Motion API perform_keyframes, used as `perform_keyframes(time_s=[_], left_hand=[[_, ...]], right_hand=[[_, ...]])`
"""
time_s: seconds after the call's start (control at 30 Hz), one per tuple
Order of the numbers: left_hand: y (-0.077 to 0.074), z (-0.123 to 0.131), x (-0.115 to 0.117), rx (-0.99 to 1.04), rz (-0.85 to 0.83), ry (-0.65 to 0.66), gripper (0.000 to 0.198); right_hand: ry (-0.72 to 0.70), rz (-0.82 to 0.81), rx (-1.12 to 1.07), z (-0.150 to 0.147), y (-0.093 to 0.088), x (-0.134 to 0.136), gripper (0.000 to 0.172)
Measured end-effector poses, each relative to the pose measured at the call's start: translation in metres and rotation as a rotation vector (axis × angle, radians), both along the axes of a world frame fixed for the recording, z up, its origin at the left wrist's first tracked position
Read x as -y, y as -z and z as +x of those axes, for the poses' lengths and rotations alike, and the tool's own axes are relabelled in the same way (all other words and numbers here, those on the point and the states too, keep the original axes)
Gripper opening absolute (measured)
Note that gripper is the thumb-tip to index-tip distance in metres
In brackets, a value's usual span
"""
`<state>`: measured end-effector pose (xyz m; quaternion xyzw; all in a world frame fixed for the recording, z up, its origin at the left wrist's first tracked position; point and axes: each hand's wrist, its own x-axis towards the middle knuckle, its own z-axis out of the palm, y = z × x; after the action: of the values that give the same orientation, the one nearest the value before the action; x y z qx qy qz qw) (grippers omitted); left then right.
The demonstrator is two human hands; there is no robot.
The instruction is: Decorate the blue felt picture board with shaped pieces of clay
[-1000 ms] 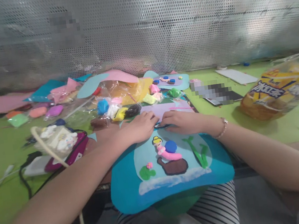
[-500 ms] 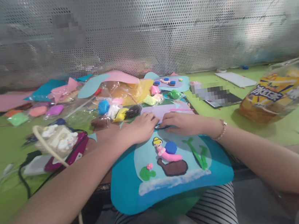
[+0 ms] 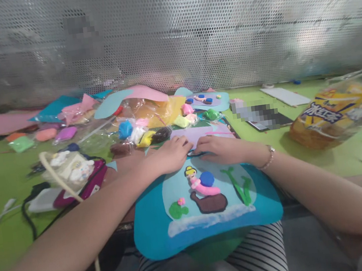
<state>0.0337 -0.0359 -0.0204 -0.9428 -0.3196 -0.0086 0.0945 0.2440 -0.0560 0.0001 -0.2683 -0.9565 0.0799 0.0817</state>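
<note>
Both the bare left hand (image 3: 174, 155) and bare right hand (image 3: 219, 149) had stayed put, keeping work at the far part of the rounded blue paper card (image 3: 150, 217) overhanging the green tabletop (image 3: 334, 164); fingers curled, their grip I couldn't tell.

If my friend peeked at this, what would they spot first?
Probably the bright blue picture front and centre, with a pink figure in its middle. The left hand and right hand meet near its far end. Then a big bottle on the right.
</note>
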Motion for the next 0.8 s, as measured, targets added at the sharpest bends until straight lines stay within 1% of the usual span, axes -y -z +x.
perform_keyframes(time_s=[0.3,0.8], left_hand=[[0.0012,-0.0002,-0.001,-0.002,0.01,0.002,0.036],[-0.0027,0.0013,0.0015,-0.01,-0.02,-0.016,0.035]], right_hand=[[0.01,-0.003,0.016,-0.0004,-0.0008,0.0004,0.029],[-0.012,0.016,0.003,0.0012,0.0013,-0.0004,0.028]])
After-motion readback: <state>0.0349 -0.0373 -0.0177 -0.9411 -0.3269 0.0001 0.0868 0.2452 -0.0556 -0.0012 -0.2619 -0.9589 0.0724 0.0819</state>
